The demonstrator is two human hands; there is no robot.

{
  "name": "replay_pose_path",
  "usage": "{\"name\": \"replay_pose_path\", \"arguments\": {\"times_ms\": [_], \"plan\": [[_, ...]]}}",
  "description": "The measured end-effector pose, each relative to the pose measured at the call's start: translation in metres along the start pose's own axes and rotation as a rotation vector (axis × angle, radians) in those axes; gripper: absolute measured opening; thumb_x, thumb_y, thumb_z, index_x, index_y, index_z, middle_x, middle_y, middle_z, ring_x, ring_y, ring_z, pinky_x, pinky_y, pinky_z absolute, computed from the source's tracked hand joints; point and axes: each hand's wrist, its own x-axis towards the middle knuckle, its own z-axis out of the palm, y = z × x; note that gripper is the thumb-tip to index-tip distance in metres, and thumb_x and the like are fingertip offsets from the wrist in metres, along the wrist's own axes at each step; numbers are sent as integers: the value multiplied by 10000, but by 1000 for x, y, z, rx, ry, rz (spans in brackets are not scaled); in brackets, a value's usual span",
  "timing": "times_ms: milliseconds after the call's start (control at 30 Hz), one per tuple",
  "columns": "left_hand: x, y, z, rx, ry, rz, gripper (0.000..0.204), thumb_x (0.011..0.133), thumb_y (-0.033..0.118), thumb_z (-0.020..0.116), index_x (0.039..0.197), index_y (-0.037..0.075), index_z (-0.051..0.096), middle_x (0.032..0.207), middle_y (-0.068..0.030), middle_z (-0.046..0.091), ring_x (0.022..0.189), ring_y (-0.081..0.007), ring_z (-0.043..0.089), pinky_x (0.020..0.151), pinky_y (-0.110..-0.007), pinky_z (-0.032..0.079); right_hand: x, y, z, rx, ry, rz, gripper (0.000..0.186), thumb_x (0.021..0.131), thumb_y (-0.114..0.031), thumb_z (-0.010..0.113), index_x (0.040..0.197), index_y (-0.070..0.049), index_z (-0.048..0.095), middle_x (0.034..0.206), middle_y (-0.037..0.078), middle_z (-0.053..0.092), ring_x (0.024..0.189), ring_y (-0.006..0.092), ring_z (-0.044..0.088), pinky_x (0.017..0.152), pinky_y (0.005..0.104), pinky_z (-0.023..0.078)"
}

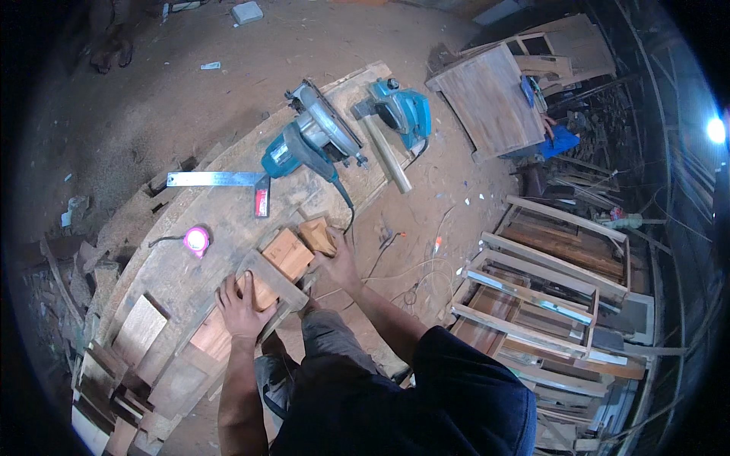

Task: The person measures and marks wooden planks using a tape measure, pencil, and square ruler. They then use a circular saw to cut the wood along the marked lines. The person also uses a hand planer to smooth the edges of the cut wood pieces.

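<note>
A reddish wooden board [287,254] lies along the near edge of the workbench [171,262]. A greyish wooden crosspiece [274,278] sits across it. My left hand [242,308] presses on the board beside the crosspiece, fingers spread and thumb stretched out. At the board's far end, my right hand [339,262] is closed on a small wooden block [316,235], with its fingers along the block's right side. The block is close against the board's end; whether they touch, I cannot tell. Some right fingertips are hidden.
Farther along the bench lie a circular saw [308,140], an electric planer [403,110] and a wooden strip [386,154]. A try square [217,179] and a pink tape measure [196,241] are to the left. Wooden frames [532,296] stack at right; cords cross the floor.
</note>
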Motion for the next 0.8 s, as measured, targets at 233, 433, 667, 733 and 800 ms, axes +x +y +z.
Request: {"name": "replay_pose_path", "arguments": {"times_ms": [233,433,667,733,800], "plan": [[-4,-7,4,-38,-4,0,1037,644,584,844,1528,189,473,1483,-217,428,1375,-432,393,1172,-625,263,-38,32,3,471,46,171,643,867,-104,817,1415,20,503,1351,172,592,1186,242,611,945,369,534],[1,-7,-8,-51,-50,-2,1020,660,591,833,1524,177,484,1485,-212,430,1379,-427,389,1172,-621,261,-57,50,-10,635,32,478,603,863,-23,766,1423,-35,540,1233,97,657,1085,169,640,870,355,561],[-18,-16,-22,-177,49,7,830,762,520,801,1458,138,556,1487,-232,429,1389,-430,381,1175,-625,255,-59,121,-177,1042,-176,588,191,966,-268,640,999,-81,658,970,8,640,837,113,585,730,260,487],[-45,-23,-22,-129,184,-133,742,801,442,798,1436,126,579,1478,-240,437,1380,-425,396,1173,-603,271,-23,133,-234,809,-137,350,226,960,-279,646,1071,-81,646,965,18,640,885,124,595,740,268,500],[-78,-32,-24,-128,303,-283,671,839,379,786,1420,107,590,1475,-247,436,1372,-428,403,1165,-588,285,33,112,-262,915,184,514,207,987,-283,660,1057,-90,643,911,19,621,824,140,613,779,294,548]]}}
